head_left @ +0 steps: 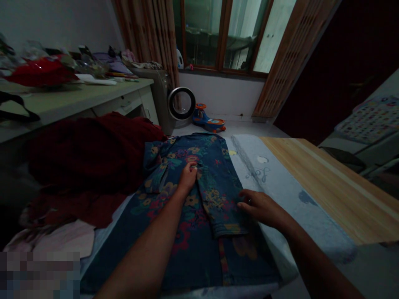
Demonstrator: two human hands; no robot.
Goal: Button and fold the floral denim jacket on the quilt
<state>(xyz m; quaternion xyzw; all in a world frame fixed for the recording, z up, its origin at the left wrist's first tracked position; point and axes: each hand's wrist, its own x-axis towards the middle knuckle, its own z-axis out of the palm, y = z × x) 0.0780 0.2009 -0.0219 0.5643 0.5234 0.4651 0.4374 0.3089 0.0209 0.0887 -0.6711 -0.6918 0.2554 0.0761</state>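
Observation:
A dark blue floral garment, seemingly a dress or long shirt, lies spread on a pale cloth. One sleeve is folded down over its front, with the cuff toward me. My left hand is closed in a pinch at the sleeve's inner edge, near the middle of the garment. At the sleeve's outer edge, my right hand has its thumb and fingers apart, the fingertips at the fabric. The other sleeve lies bent at the left side.
Dark red fabric is heaped at the left, beside a pinkish cloth. The pale cloth covers part of a wooden board. Behind are a cluttered counter, a washing machine with its round door open, and a blue-orange ride-on toy.

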